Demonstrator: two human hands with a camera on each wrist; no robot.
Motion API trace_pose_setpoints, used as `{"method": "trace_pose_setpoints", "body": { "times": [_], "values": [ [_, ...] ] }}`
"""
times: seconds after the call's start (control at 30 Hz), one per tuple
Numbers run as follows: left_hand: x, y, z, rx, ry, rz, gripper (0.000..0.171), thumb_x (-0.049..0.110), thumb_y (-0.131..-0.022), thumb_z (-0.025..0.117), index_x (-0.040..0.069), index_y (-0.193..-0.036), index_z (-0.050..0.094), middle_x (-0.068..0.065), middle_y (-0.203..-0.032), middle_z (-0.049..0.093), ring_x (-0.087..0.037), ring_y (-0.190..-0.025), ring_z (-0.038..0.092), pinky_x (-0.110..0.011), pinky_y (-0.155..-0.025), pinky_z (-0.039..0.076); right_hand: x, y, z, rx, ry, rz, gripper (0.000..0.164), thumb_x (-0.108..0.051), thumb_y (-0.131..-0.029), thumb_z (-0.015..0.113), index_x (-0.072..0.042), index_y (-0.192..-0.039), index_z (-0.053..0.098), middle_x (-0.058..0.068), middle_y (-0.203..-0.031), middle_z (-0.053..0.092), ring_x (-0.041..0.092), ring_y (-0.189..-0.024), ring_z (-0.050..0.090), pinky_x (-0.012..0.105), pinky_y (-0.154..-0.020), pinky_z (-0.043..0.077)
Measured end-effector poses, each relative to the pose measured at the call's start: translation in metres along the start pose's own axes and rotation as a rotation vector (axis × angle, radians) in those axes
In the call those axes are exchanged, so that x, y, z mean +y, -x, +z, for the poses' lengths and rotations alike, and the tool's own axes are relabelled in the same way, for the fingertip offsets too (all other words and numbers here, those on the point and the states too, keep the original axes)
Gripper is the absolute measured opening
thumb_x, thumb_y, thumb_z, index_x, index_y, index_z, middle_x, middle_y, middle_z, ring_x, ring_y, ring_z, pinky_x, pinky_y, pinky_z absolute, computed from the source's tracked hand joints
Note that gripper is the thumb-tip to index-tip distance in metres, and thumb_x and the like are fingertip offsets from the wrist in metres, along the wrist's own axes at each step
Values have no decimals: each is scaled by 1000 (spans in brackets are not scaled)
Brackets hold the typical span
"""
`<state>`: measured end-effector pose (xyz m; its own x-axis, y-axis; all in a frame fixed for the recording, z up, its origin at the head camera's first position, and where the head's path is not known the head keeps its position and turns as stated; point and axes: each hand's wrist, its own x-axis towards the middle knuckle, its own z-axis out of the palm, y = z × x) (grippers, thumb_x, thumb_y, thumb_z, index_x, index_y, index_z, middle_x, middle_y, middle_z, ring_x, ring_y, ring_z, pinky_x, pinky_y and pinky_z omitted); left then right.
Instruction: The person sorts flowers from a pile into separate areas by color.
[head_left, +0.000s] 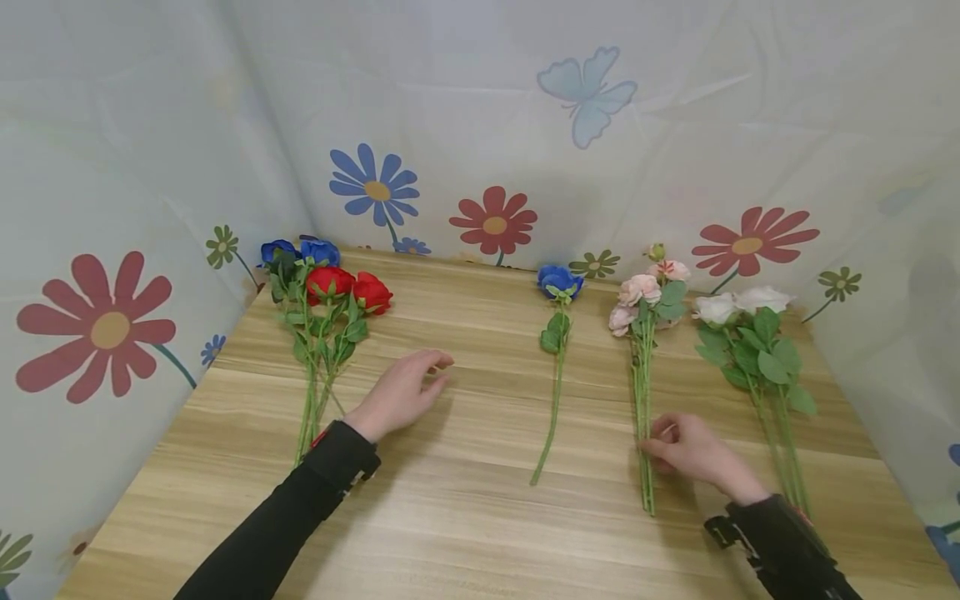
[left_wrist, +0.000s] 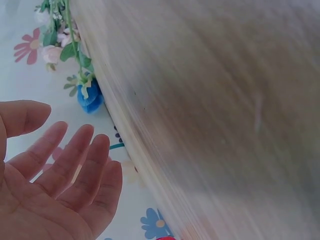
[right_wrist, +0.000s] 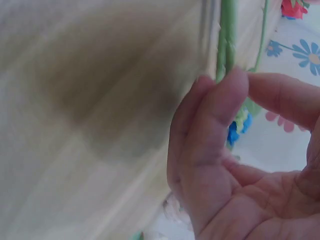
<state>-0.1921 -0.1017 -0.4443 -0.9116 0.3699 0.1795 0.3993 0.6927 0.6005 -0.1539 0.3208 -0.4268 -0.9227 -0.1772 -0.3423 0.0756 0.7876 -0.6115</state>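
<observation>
My right hand (head_left: 693, 450) pinches the lower stems of a bunch of pink roses (head_left: 640, 289) between thumb and fingertips. Up close in the right wrist view, green stems (right_wrist: 227, 40) rise from where the thumb and fingers meet. The left hand (head_left: 405, 387) hovers over the left half of the table, holding nothing, its fingers loosely spread in the left wrist view. Between the hands lies a single blue rose (head_left: 560, 282), its stem pointing toward me. Red roses (head_left: 372, 293) and blue roses (head_left: 320, 252) lie bunched beyond the left hand.
White roses (head_left: 761, 300) with broad green leaves lie at the right, their stems running down beside my right wrist. The wooden table (head_left: 465, 517) backs onto a pale curtain (head_left: 465, 100) printed with flowers and a butterfly; the curtain also closes in both sides.
</observation>
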Motion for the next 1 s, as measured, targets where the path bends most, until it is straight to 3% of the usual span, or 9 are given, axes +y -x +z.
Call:
{"method": "trace_pose_setpoints", "body": {
  "times": [0.2,0.37,0.7,1.0],
  "values": [
    [2,1,-5,-16,5,-25,31,13,-99,62,3,-129,64,-15,-129,68,-32,-115,66,-46,-98,54,-10,4,-9,239,137,-73,32,-15,-94,66,10,-112,60,15,-85,69,16,-72,61,29,-62,47],
    [3,1,-9,-32,-8,-44,33,14,-100,61,4,-132,62,-15,-131,67,-32,-119,65,-46,-100,53,-26,4,-5,362,92,-165,26,-9,-93,64,8,-114,62,18,-93,69,17,-79,63,22,-65,49],
    [4,3,-20,-7,-59,-64,34,15,-99,62,3,-131,63,-15,-131,67,-32,-120,64,-48,-100,52,-69,-14,12,344,-114,-268,23,-6,-96,60,7,-115,63,20,-101,69,11,-83,63,19,-70,52],
    [-6,13,-30,48,-99,-122,36,14,-98,63,1,-132,62,-17,-130,67,-34,-118,65,-49,-97,53,-112,-36,39,201,-408,-298,25,-2,-98,55,12,-119,58,27,-104,65,5,-79,64,20,-71,55]
  ]
}}
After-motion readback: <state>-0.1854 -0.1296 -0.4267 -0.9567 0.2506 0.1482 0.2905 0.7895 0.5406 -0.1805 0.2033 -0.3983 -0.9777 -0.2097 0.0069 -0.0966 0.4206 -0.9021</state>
